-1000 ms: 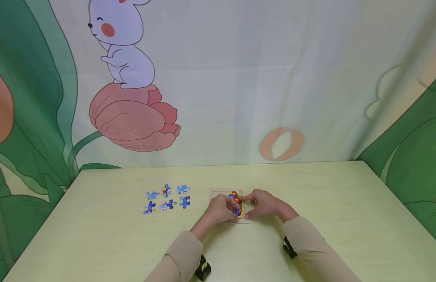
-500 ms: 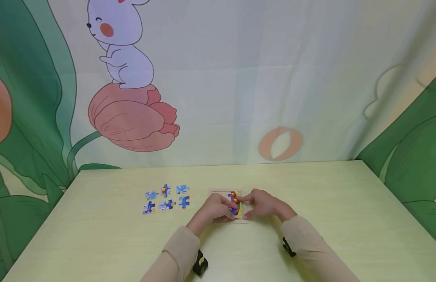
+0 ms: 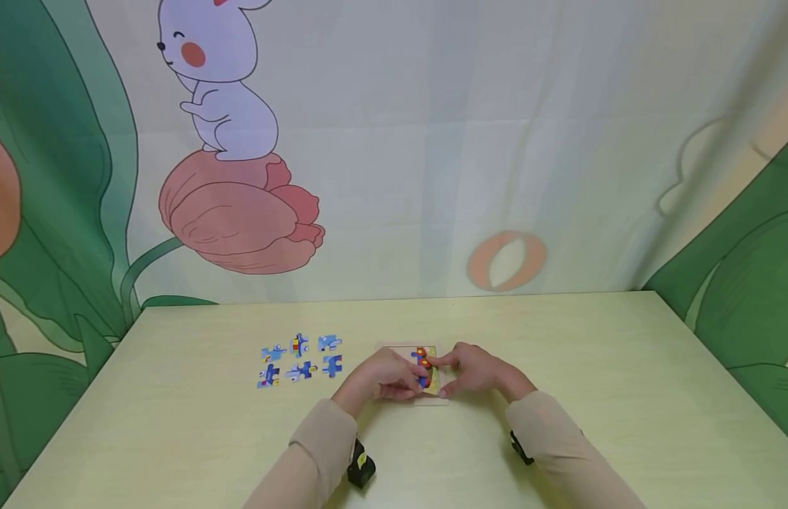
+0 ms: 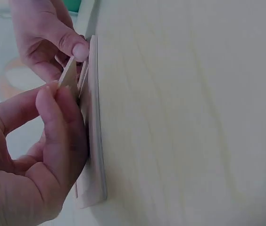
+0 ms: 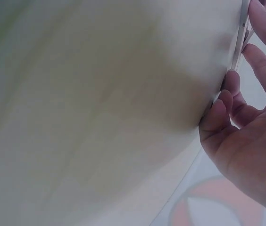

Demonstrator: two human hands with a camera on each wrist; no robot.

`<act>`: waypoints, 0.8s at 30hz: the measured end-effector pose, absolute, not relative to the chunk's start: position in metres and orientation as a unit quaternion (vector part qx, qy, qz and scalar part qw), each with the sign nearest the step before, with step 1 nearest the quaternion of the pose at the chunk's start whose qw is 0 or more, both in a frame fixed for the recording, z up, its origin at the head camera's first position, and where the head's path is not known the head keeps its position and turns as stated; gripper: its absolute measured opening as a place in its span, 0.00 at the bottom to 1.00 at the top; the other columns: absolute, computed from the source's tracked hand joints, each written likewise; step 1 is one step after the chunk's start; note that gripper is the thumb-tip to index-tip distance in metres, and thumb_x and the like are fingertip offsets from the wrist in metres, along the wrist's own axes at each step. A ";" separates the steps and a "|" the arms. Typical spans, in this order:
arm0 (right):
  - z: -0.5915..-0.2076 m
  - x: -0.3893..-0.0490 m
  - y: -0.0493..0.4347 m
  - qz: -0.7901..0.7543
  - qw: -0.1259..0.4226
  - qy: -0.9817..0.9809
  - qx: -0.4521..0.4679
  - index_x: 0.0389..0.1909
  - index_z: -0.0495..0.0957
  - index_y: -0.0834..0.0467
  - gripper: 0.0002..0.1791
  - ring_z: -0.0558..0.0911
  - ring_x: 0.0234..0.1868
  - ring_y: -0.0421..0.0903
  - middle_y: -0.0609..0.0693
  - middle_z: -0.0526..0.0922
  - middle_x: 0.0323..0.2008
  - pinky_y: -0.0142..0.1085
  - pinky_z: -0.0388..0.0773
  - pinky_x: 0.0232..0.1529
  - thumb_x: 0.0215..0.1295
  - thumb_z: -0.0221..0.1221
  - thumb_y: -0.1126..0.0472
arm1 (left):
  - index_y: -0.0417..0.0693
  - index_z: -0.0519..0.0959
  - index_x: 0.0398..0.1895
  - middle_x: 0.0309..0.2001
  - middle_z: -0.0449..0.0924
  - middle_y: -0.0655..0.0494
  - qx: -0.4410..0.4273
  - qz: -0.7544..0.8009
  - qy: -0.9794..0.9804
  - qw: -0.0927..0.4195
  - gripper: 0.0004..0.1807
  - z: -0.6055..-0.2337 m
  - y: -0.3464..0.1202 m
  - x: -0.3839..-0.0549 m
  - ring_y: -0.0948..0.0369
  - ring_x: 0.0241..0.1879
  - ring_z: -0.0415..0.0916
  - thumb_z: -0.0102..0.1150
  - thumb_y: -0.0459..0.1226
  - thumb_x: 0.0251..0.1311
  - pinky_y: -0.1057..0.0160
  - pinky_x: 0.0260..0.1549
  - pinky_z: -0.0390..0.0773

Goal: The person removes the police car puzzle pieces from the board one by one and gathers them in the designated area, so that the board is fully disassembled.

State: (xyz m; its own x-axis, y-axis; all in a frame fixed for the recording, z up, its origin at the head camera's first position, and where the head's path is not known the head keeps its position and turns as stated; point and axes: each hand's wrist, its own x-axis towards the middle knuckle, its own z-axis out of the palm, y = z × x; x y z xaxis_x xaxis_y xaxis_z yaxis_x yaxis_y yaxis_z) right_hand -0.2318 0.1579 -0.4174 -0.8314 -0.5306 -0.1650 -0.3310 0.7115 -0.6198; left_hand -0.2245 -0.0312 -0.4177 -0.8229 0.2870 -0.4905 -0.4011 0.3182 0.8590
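Note:
A shallow puzzle tray (image 3: pixel 432 401) lies on the table between the two hands, with red, blue and yellow jigsaw pieces (image 3: pixel 423 353) along its right side. My left hand (image 3: pixel 394 375) pinches a thin puzzle piece (image 4: pixel 68 75) between thumb and fingertips. The piece stands tilted over the tray in the left wrist view, and the fingers hide much of its picture in the head view. From the right side, my right hand (image 3: pixel 482 369) presses thumb and forefinger at the tray's right edge. Its other fingers (image 5: pixel 215 117) are bent against the table beside the tray.
Several loose blue jigsaw pieces (image 3: pixel 301 370) lie in two rows to the left of the tray. Behind the pale wooden table (image 3: pixel 591 360) hangs a curtain (image 3: pixel 381 212) printed with a rabbit and flowers.
My left hand has shifted slightly left and lowered, the piece at its fingertips now closer in among the tray's pieces. The right hand stays nearly still.

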 end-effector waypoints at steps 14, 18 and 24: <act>-0.418 -0.229 0.155 -0.294 0.176 0.921 -0.186 0.54 0.73 0.58 0.32 0.61 0.30 0.44 0.51 0.65 0.28 0.33 0.59 0.33 0.44 0.70 0.60 | 0.36 0.80 0.38 0.31 0.79 0.52 0.046 0.565 0.788 0.240 0.12 -0.412 -0.083 -0.207 0.62 0.24 0.73 0.63 0.27 0.47 0.66 0.26 0.76; -0.420 -0.230 0.155 -0.292 0.174 0.921 -0.189 0.54 0.73 0.57 0.32 0.62 0.31 0.44 0.51 0.65 0.29 0.33 0.60 0.33 0.44 0.70 0.59 | 0.34 0.78 0.40 0.32 0.78 0.50 0.028 0.580 0.783 0.221 0.14 -0.413 -0.116 -0.198 0.62 0.27 0.75 0.63 0.27 0.47 0.64 0.29 0.78; -0.419 -0.231 0.156 -0.285 0.169 0.922 -0.202 0.54 0.73 0.57 0.32 0.63 0.32 0.44 0.50 0.66 0.30 0.33 0.61 0.34 0.45 0.70 0.58 | 0.32 0.76 0.43 0.35 0.77 0.50 -0.013 0.585 0.788 0.192 0.16 -0.414 -0.171 -0.185 0.61 0.30 0.75 0.61 0.26 0.48 0.63 0.31 0.78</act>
State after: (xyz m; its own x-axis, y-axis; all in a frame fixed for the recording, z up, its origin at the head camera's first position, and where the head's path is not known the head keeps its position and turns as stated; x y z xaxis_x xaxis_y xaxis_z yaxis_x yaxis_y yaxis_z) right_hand -0.2306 0.1560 -0.4189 -0.8610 -0.4694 -0.1959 -0.2768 0.7555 -0.5938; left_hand -0.1846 -0.1706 -0.4137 -0.9262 0.2046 -0.3168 -0.2441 0.3151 0.9171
